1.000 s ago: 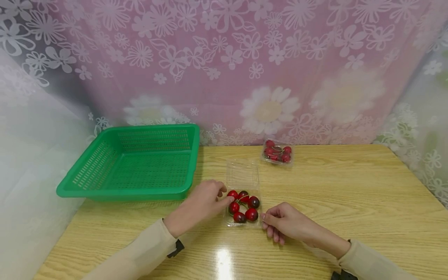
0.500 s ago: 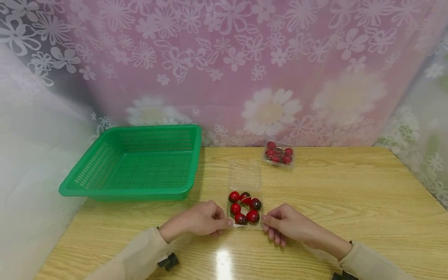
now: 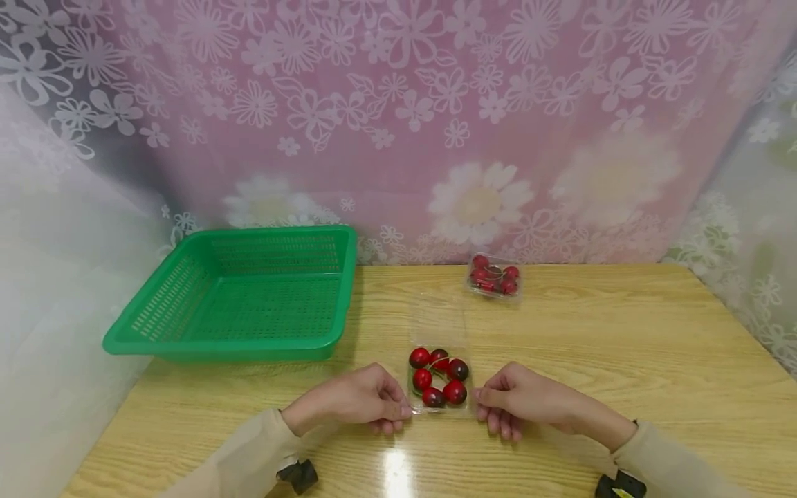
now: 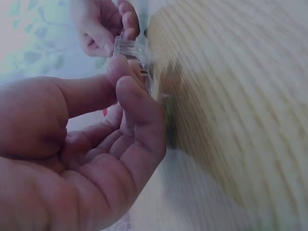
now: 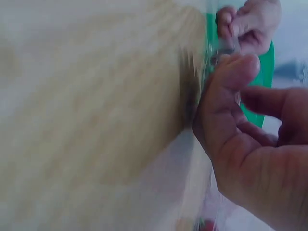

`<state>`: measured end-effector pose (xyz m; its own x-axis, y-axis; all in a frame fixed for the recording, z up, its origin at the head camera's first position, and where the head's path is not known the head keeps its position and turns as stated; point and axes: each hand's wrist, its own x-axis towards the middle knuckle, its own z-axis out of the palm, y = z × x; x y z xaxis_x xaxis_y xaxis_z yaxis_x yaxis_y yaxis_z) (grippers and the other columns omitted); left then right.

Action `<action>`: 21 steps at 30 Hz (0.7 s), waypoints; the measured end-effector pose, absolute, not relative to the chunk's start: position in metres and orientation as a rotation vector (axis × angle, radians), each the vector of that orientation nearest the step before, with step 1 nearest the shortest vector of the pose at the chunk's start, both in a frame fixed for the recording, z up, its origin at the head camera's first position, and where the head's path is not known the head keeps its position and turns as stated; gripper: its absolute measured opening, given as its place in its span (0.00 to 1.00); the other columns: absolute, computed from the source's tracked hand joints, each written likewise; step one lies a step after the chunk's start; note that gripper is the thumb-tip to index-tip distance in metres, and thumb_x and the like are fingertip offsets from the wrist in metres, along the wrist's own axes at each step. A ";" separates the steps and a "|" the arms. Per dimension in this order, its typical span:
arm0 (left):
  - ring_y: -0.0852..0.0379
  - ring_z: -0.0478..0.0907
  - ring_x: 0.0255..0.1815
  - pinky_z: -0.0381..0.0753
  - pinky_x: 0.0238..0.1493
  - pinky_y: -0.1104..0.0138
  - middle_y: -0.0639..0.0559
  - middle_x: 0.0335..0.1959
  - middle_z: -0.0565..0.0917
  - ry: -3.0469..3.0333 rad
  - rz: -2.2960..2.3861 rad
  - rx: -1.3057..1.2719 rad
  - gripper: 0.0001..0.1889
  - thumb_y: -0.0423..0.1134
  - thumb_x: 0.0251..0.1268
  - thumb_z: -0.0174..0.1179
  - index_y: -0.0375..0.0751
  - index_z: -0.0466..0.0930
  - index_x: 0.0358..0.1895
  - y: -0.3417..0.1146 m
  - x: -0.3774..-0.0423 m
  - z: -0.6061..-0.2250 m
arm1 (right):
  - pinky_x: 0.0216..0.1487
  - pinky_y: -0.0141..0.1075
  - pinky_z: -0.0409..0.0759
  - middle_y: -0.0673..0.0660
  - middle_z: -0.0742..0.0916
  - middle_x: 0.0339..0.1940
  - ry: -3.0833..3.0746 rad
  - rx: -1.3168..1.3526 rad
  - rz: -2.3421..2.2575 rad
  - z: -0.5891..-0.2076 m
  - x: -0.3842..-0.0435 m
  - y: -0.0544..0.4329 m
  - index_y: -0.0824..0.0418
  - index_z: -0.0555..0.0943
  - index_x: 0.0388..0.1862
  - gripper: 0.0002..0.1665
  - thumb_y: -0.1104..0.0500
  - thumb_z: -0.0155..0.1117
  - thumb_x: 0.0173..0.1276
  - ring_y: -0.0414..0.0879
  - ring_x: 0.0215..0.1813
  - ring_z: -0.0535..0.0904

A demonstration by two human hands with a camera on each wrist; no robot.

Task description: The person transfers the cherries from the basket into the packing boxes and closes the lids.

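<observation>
A clear plastic box (image 3: 438, 330) lies on the table with its lid folded back, away from me. Several dark red cherries (image 3: 455, 393) sit in its near half in a ring, with thin green stems among them. My left hand (image 3: 369, 400) pinches the box's near left corner between thumb and forefinger; in the left wrist view the fingertips (image 4: 126, 79) meet at the clear edge. At the near right corner, my right hand (image 3: 519, 398) holds the box's edge with thumb and curled forefinger. The right wrist view is blurred, and fingers partly hide the box there.
A green plastic basket (image 3: 224, 348) stands at the back left. Near the back edge of the wooden table (image 3: 591, 325) is a second clear box (image 3: 495, 277), with several red cherries inside. Behind the table hangs a pink flowered curtain (image 3: 386, 173).
My left hand has come down from the box's left side to its near left corner and grips there. The box has shifted slightly right and toward me. My right hand stays at its corner.
</observation>
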<state>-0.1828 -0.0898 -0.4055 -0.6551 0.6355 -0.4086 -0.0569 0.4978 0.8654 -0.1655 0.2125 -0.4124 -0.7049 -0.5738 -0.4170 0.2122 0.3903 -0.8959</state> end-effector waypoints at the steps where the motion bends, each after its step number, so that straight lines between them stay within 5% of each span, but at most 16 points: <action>1: 0.64 0.80 0.23 0.78 0.25 0.75 0.51 0.23 0.86 2.001 1.194 0.474 0.08 0.34 0.73 0.62 0.33 0.86 0.35 -0.089 -0.182 -0.406 | 0.23 0.27 0.79 0.52 0.86 0.22 1.945 -0.295 -1.376 -0.411 -0.169 0.216 0.71 0.84 0.36 0.26 0.49 0.55 0.82 0.36 0.19 0.78; 7: 0.63 0.79 0.23 0.78 0.25 0.76 0.50 0.23 0.85 1.977 1.190 0.472 0.07 0.32 0.72 0.62 0.32 0.85 0.35 -0.089 -0.180 -0.405 | 0.31 0.32 0.85 0.54 0.89 0.31 2.136 -0.158 -1.459 -0.401 -0.197 0.230 0.74 0.83 0.47 0.32 0.43 0.52 0.82 0.39 0.29 0.84; 16: 0.62 0.79 0.23 0.77 0.25 0.76 0.51 0.23 0.82 1.956 1.196 0.457 0.07 0.31 0.74 0.60 0.31 0.84 0.37 -0.092 -0.180 -0.407 | 0.57 0.35 0.85 0.71 0.81 0.65 2.001 -0.024 -1.793 -0.408 -0.238 0.220 0.81 0.60 0.73 0.42 0.44 0.48 0.84 0.42 0.54 0.87; 21: 0.62 0.79 0.23 0.77 0.24 0.76 0.51 0.23 0.82 1.951 1.202 0.458 0.07 0.32 0.74 0.59 0.32 0.83 0.37 -0.093 -0.180 -0.409 | 0.59 0.37 0.85 0.70 0.83 0.64 1.887 0.018 -1.894 -0.411 -0.250 0.208 0.82 0.59 0.74 0.40 0.46 0.45 0.85 0.43 0.55 0.87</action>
<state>-0.1799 -0.0926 -0.4088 -0.6285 0.6476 -0.4309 -0.0939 0.4868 0.8685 -0.2502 0.2082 -0.4112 -0.8927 -0.3101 -0.3270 0.3282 0.0501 -0.9433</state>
